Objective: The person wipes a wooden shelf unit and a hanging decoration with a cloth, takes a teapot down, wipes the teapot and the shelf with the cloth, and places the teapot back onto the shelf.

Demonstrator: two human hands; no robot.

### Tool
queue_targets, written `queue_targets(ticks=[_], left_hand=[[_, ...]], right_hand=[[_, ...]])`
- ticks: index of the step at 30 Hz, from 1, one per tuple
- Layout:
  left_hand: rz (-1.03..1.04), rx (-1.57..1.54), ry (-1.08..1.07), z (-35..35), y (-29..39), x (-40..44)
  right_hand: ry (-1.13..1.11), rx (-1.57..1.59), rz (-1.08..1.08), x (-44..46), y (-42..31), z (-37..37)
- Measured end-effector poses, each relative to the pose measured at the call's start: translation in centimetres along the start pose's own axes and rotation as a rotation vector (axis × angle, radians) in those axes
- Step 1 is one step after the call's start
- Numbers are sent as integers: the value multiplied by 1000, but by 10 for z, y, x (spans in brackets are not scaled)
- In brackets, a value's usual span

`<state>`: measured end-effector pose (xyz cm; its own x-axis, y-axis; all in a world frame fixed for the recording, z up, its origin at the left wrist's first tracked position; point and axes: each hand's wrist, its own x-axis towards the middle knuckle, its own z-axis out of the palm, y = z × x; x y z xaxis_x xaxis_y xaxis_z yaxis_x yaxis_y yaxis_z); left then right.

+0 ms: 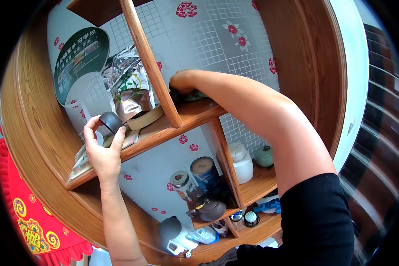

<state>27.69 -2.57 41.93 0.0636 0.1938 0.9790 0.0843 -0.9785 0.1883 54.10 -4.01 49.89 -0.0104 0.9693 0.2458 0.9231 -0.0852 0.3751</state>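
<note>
My left hand [104, 148] is at the left end of the upper shelf, with thumb and fingers around a small black cup-like piece [111, 121]. Right beside that piece stand a crumpled silver foil bag [131, 86] and a tan ring resembling a roll of tape [147, 119]. Beyond the slanted wooden post, my right hand [184, 82] reaches into the neighbouring compartment. Its fingers curl down onto a dark object [191, 96] on the shelf board; they are partly hidden, and I cannot make out what the object is.
A slanted wooden post [151, 62] divides the two compartments. A green round fan [82, 62] leans at the back left. Lower shelves hold a dark teapot [210, 210], a glass jar [181, 182], a blue tin [205, 174], a white jar [241, 166] and a kettle [172, 232].
</note>
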Motion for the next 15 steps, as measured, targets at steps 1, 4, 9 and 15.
queue_targets(ticks=[1, 4, 9, 15], left_hand=[[2, 1, 0, 1, 1, 0], [-10, 26, -10, 1, 3, 1], [24, 98, -1, 2, 6, 0], [23, 102, -47, 0, 4, -1]], right_hand=[[2, 1, 0, -2, 3, 0], [74, 59, -168, -15, 10, 3], [105, 371, -223, -71, 2, -12], [189, 467, -352, -129, -8, -22]])
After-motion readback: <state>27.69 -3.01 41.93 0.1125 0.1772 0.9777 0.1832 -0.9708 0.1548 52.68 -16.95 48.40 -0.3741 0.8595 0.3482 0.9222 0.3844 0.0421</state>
